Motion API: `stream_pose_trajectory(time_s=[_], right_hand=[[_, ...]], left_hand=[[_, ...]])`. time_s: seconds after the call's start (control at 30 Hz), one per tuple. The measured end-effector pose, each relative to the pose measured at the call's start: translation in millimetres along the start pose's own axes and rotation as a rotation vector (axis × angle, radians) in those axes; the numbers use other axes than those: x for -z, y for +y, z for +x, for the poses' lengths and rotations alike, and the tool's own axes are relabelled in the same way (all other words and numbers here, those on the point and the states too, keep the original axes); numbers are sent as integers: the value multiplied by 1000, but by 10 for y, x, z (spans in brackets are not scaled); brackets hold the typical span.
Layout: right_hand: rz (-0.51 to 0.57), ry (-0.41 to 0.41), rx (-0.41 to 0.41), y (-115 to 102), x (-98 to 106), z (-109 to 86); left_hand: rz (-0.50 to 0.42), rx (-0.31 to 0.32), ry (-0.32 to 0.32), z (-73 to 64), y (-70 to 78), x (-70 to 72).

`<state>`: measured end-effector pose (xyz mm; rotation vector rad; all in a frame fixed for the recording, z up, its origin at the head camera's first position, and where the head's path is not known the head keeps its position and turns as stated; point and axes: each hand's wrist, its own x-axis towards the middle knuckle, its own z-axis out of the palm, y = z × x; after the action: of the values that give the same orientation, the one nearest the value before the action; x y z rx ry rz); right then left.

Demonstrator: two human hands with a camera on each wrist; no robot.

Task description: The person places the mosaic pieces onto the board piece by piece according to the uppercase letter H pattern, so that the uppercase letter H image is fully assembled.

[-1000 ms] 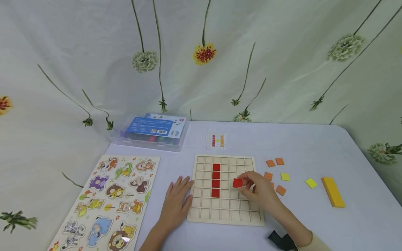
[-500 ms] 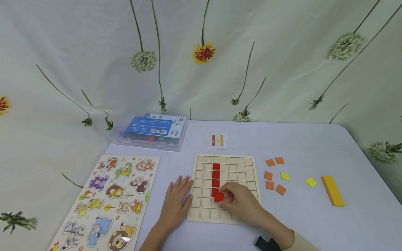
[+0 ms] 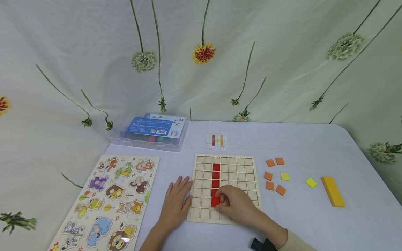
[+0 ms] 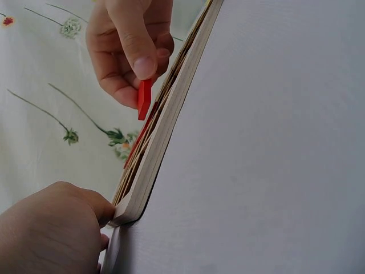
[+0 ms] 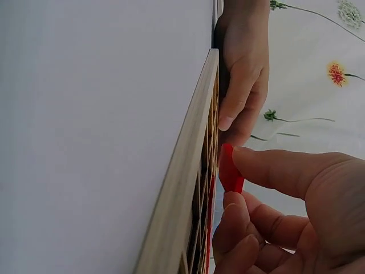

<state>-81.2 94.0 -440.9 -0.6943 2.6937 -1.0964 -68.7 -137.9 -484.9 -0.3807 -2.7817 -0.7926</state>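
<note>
My right hand pinches a red square tile between thumb and fingers, close over the wooden grid board. In the head view the tile lines up just below a column of several red tiles set in the grid. In the left wrist view the pinched tile is tilted on edge above the board's surface. My left hand lies with fingers spread at the board's left edge, its fingertips and thumb touching the rim.
Several orange tiles and two yellow tiles lie right of the board, with a yellow bar beyond. A pattern card sits behind the board. An animal puzzle board and a clear plastic box occupy the left.
My right hand has carried the red tile leftward and down across the board to the lower end of the red column. The left hand has stayed in place.
</note>
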Motion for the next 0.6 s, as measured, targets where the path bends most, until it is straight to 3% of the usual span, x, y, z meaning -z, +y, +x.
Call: stream_pose_trajectory(time_s=[0.6], right_hand=[[-16,-15,-2,41,-32,19]], left_hand=[[9,-12,17,-3,-18,-18]])
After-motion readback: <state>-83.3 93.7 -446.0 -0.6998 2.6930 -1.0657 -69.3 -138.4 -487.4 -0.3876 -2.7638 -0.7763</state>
